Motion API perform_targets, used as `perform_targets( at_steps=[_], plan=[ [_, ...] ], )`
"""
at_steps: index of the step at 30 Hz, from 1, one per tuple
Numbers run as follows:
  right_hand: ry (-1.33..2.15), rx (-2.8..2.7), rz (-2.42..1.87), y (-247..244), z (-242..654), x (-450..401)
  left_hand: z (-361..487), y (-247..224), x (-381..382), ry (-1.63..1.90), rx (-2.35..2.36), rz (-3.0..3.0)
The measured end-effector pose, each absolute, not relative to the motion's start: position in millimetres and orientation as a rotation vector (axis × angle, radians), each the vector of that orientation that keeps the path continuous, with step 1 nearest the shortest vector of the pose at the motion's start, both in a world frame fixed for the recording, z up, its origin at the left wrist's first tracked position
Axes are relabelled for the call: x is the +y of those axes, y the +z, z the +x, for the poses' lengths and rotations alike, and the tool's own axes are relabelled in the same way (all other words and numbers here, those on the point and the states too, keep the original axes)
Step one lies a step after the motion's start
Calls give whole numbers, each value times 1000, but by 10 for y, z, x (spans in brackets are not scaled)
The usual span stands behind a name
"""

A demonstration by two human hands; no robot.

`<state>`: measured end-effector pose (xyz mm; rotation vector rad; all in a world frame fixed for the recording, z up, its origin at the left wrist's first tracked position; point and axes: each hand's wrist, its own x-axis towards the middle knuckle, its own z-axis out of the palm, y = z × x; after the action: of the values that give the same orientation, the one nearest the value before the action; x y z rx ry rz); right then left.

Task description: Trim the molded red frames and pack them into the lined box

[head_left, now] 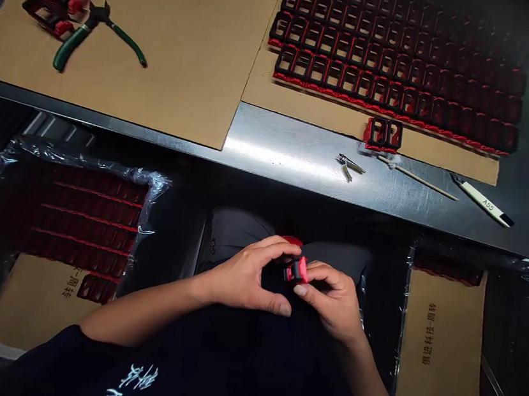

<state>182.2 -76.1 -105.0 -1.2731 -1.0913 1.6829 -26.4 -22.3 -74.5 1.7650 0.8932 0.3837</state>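
A small red and black plastic part [296, 270] is held over my lap. My right hand [333, 296] pinches its red side between thumb and fingers. On its other side is my left hand [255, 274], thumb and fingers spread apart around the part, with a gap below it. Something red shows behind the left fingertips, mostly hidden. Beyond the hands, two similar parts [383, 134] stand at the cardboard's front edge, and several rows of them [360, 49] fill the cardboard behind.
Green-handled pliers [74, 43] lie at the left on cardboard [182, 40]. Small nippers [349, 167], a wooden stick [421, 180] and a white-handled tool [483, 201] lie along the metal table [279, 155]. Plastic-lined boxes with parts flank my lap, left [157, 188] and right [404, 318].
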Motion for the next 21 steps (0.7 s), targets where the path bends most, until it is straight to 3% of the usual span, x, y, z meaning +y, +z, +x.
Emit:
perform_targets(
  at_steps=[4, 9, 18, 21],
  plan=[
    [2199, -319, -1046, -1124, 1742, -774, -224, -707, -214, 519, 782, 1997],
    [2293, 5, -944, -1163, 1654, -744, -148, -726, -194, 594, 757, 2091],
    [2220, -275, -1351, -1087, 1691, -617, -184, -734, -219, 435, 1043, 2024],
    [1773, -749, -1669, -1042, 1858, -363, -282, -804, -232, 510, 1020, 1886]
  ],
)
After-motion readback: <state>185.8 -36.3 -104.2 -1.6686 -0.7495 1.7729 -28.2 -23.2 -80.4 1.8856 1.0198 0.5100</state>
